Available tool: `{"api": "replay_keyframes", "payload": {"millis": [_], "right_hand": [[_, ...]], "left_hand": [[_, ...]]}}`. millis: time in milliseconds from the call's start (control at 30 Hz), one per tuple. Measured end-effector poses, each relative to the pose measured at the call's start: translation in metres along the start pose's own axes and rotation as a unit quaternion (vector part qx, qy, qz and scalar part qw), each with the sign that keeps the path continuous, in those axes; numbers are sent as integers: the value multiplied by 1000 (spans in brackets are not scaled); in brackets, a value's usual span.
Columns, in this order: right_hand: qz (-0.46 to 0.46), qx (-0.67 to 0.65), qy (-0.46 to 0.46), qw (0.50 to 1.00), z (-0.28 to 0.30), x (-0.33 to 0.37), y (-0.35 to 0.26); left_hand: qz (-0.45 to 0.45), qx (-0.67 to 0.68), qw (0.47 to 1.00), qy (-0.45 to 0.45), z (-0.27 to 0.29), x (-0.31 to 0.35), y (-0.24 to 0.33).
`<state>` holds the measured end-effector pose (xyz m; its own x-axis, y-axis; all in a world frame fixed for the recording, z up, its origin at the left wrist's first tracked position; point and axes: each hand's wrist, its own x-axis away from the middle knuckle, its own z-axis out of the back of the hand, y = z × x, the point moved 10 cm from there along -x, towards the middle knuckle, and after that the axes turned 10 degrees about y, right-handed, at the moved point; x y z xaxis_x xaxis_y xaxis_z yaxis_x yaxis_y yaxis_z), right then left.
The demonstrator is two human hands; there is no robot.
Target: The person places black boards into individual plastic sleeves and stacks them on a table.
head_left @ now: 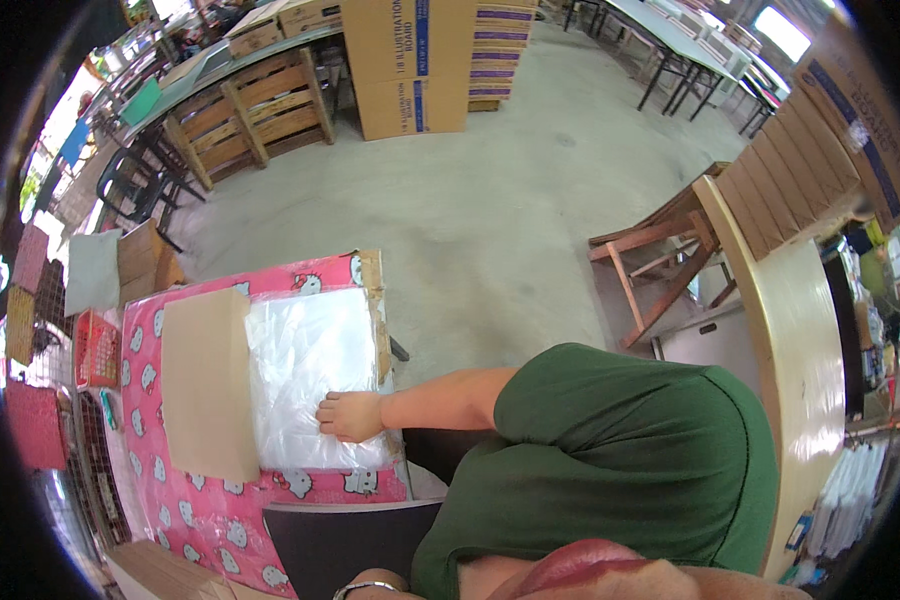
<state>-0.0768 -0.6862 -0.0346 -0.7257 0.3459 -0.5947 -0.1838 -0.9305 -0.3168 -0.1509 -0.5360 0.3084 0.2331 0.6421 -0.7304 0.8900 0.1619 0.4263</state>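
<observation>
My right hand (pixel 352 415) lies palm down on a stack of clear plastic sheets or bags (pixel 310 350), fingers apart and nearly flat, grasping nothing. The shiny, wrinkled plastic rests on a table (pixel 185 510) covered in pink cartoon-cat wrapping. Beside the plastic, on its left, is a flat brown cardboard piece (pixel 207 385). At the lower edge only a bit of my left hand (pixel 378 577) shows, near a metal band at the wrist; its fingers are out of sight.
A dark chair (pixel 345 545) stands against the table's near side. At left hangs a red plastic basket (pixel 97 348) by wire mesh. Tall cartons (pixel 410 80) stand at the back. A long pale table (pixel 800 370) with brown cartons (pixel 790 170) runs along the right.
</observation>
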Motion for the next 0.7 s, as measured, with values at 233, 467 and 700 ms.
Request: {"api": "replay_keyframes", "payload": {"millis": [233,467,700], "right_hand": [[-14,-16,-4,1000,1,-2,0],[-25,-21,-26,999,1,-4,-1],[-59,-39,-37,997,3,-3,6]], "left_hand": [[-85,-89,992,-12,-40,19,8],[-101,-246,961,72,-99,24,2],[-177,-522,716,430,-107,141,43]]}}
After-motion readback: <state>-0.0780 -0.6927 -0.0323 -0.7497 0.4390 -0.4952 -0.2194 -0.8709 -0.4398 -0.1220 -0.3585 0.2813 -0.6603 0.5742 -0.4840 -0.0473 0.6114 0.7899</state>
